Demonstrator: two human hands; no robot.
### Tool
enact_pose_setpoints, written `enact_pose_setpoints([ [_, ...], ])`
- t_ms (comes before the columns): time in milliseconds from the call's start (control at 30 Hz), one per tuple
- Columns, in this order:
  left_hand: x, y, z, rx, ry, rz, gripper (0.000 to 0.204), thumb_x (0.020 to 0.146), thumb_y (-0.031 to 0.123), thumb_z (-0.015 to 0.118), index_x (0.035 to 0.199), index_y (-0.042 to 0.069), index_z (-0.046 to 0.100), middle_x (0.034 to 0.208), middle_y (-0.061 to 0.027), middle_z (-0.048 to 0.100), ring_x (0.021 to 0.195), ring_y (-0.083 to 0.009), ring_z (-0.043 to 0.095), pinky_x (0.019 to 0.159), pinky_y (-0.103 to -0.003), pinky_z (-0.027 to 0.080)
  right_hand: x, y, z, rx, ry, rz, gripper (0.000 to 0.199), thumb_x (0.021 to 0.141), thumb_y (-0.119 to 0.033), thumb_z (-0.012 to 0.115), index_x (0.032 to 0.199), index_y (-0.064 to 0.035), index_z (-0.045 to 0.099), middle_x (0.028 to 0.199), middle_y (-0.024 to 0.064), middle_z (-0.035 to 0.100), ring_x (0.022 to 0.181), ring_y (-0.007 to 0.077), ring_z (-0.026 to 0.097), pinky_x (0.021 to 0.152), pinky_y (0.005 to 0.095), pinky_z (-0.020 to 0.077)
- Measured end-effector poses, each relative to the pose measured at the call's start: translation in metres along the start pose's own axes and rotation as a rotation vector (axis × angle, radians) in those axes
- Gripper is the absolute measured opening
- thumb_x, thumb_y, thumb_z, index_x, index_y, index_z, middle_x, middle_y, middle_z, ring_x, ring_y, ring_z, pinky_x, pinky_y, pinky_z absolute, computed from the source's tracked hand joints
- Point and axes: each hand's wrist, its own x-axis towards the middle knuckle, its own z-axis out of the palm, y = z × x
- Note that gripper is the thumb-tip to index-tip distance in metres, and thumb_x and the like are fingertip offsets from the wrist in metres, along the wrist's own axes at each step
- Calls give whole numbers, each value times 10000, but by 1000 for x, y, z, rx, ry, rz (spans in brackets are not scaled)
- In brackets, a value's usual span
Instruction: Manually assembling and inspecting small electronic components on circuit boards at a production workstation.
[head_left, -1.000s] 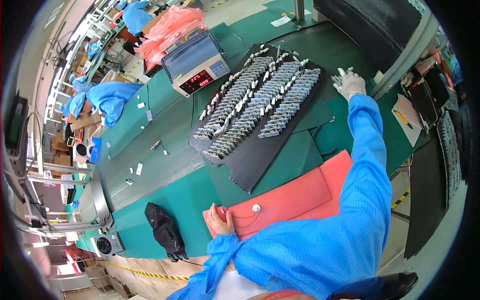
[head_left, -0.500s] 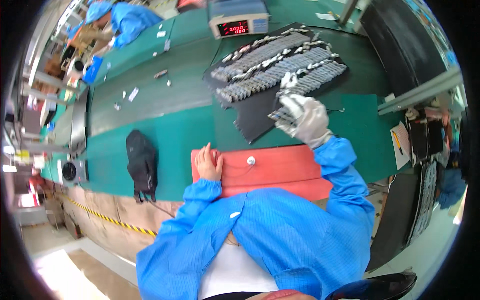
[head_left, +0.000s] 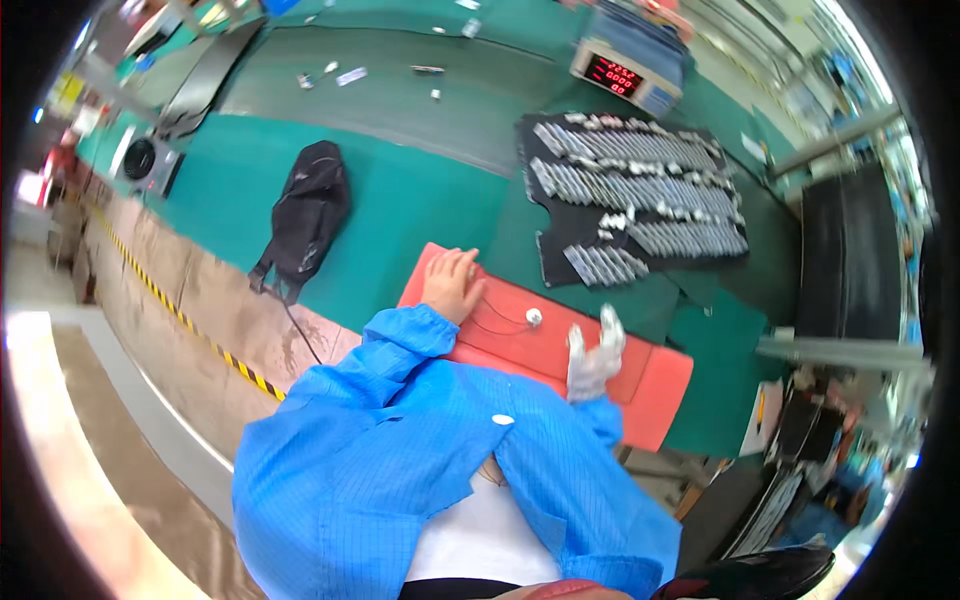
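My bare left hand (head_left: pixel 452 287) rests on the left end of a red pad (head_left: pixel 655 395), fingers apart and lying on it. Over the right part of the pad, my right hand (head_left: pixel 597 358) in a whitish glove has its thumb and fingers spread, with nothing in them. Between the hands sits a small round white piece (head_left: pixel 533 317) with a thin wire. Ahead of my right hand, a black mat (head_left: pixel 565 222) carries long rows of slim grey parts (head_left: pixel 640 190) with white bits along them. A shorter row of grey parts (head_left: pixel 605 266) lies at its near edge.
A bench device with a red digital display (head_left: pixel 628 70) stands behind the mat. On the green bench at left lie a black bag-like thing (head_left: pixel 312 205) with a cord and a small grey box with a round black front (head_left: pixel 145 160). Paper with an orange pen (head_left: pixel 762 412) is at right.
My right hand has let go of a bunch of grey parts at the mat and drawn back over the red pad. The view has turned; the display's reading differs.
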Motion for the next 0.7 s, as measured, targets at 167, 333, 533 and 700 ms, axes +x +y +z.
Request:
enact_pose_setpoints([
  [167, 0, 5, -2, -13, -25, 15, 512, 774, 241, 657, 1236, 85, 500, 1136, -151, 554, 1117, -318, 503, 974, -470, 348, -27, 9, -3, 77, -66, 0, 434, 723, -143, 731, 1114, -23, 587, 1069, 128, 604, 1009, 289, 568, 875, 402, 482],
  [333, -6, 7, -2, -31, -29, 21, 518, 769, 252, 665, 1233, 86, 507, 1137, -151, 554, 1107, -309, 510, 979, -469, 343, 7, -6, -1, -176, -156, -195, 204, 700, -143, 743, 896, -136, 685, 901, 57, 630, 845, 253, 585, 750, 386, 483],
  [533, -20, -5, -11, -333, 22, -74, 516, 744, 172, 690, 1218, 49, 524, 1120, -170, 560, 1082, -335, 521, 944, -421, 412, 20, -2, 6, -199, -65, -163, 148, 694, -146, 749, 828, -158, 686, 801, 32, 613, 768, 240, 580, 694, 368, 487],
  [700, -70, -41, -48, -176, 99, -138, 563, 744, 140, 687, 1255, 20, 483, 1188, -211, 493, 1088, -363, 499, 946, -411, 415, 22, -3, 9, -188, -59, -175, 130, 695, -153, 748, 804, -168, 678, 784, 26, 607, 740, 232, 574, 678, 366, 475],
])
